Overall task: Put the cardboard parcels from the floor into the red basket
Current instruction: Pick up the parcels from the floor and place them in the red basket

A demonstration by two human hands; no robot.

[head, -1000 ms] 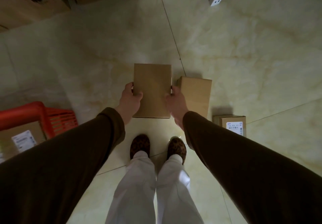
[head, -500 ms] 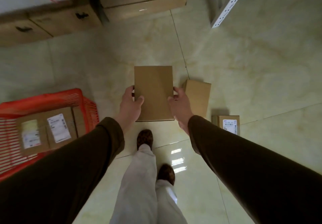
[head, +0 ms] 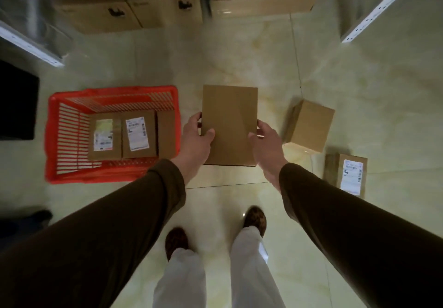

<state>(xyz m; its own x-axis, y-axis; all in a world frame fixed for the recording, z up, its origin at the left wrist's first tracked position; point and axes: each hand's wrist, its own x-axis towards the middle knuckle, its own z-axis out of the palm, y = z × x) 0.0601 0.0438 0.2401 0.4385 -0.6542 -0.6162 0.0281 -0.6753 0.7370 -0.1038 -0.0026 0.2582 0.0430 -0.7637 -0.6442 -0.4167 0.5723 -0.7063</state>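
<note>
red basket now fully in view, just left of the held parcel. left hand and right hand fingers clamp its sides; drop-in looks next.

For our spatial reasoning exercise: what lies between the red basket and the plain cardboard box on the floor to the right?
In the head view, the held parcel sits between the red basket and the plain box, gripped by the left hand and right hand.

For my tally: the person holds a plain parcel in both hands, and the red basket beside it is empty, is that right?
Not quite: the red basket already holds labelled parcels, as the head view shows. Both the left hand and the right hand do hold the plain parcel.
</note>
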